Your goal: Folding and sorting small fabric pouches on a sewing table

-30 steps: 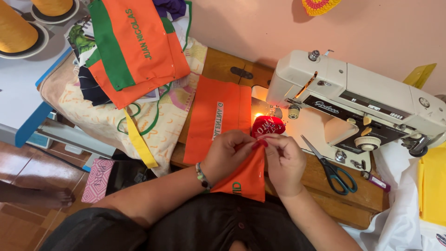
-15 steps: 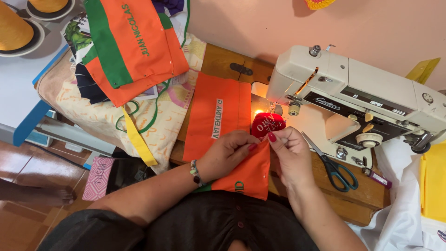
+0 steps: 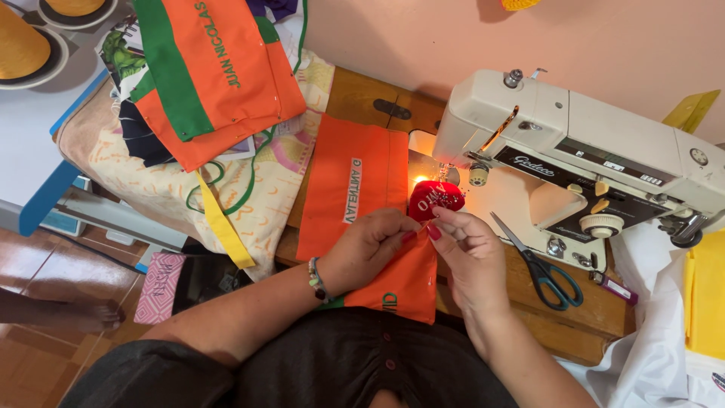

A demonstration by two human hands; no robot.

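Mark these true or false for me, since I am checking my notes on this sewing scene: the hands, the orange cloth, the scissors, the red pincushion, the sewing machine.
1. Both hands rest on the orange cloth. True: the left hand and right hand meet at its edge.
2. The scissors are held in the right hand. False: they lie on the wooden table, right of that hand.
3. The red pincushion sits by the sewing machine. True.
4. The sewing machine is black. False: it is cream-white.
5. The left wrist wears a bracelet. True.
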